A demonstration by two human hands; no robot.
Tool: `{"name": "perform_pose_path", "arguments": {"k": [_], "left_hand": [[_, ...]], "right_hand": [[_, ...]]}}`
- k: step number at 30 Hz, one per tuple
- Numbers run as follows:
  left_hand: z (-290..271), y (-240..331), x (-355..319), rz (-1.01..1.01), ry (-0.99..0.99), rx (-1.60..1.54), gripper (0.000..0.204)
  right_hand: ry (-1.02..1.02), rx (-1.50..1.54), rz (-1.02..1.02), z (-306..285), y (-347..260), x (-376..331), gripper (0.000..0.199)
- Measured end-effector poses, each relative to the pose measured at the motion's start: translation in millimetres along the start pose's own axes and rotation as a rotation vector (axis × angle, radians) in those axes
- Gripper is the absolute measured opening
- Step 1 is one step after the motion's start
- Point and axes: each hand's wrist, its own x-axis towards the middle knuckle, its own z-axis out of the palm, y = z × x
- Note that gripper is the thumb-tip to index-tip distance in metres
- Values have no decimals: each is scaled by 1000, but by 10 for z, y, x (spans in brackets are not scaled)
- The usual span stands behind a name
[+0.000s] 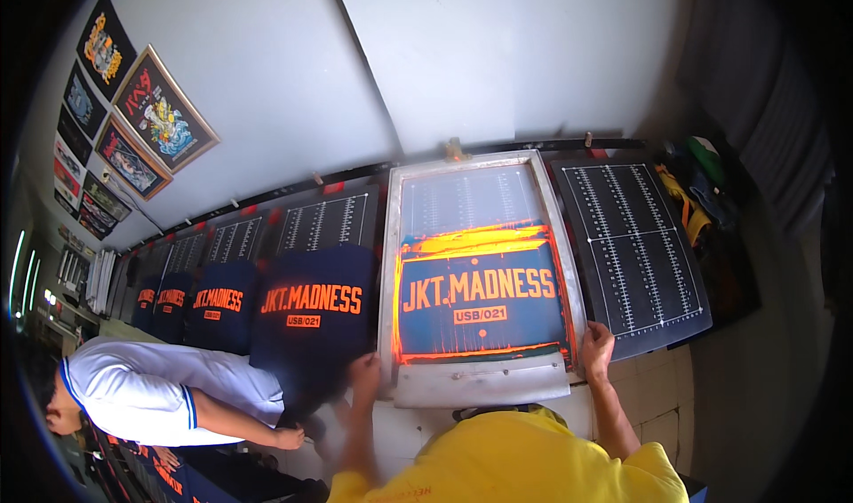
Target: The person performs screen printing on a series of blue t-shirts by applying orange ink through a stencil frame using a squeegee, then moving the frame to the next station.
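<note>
A screen printing frame (576,290) lies over a dark printing board in front of me, with a pale metal rim. Bright orange ink is smeared across its mesh, thickest in a band (475,239) above the lettering, with streaks down the sides. Orange lettering on navy shows in the mesh area. My right hand (598,350) is closed at the frame's lower right edge, its fingers curled against the rim. At the lower left edge, my left hand (364,374) is closed on the rim, slightly blurred. A pale strip (480,387) runs along the frame's near end.
Navy shirts with orange print (311,299) lie on boards in a row to the left. A bare board with white ruled lines (633,245) stands at right. A person in a white shirt (169,392) leans at the lower left. Cloths (693,201) hang beyond the right board.
</note>
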Motion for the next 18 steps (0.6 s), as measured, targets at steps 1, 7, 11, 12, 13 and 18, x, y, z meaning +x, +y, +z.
{"name": "perform_pose_path", "arguments": {"k": [1, 7, 11, 12, 13, 18], "left_hand": [[10, 21, 5, -11, 7, 49, 30], [39, -108, 55, 134, 65, 66, 30], [7, 82, 41, 167, -8, 104, 33], [-8, 74, 67, 169, -22, 120, 34], [-15, 41, 76, 171, -36, 134, 35], [-6, 11, -105, 397, 208, -8, 35]], "right_hand": [[14, 11, -8, 17, -1, 1, 24], [2, -58, -23, 9, -86, 0, 22], [30, -72, -69, 16, -37, 38, 23], [32, -76, -88, 23, -6, 50, 23], [15, -88, -90, 24, -52, 49, 23], [-39, -307, -255, -40, -230, 22, 27]]}}
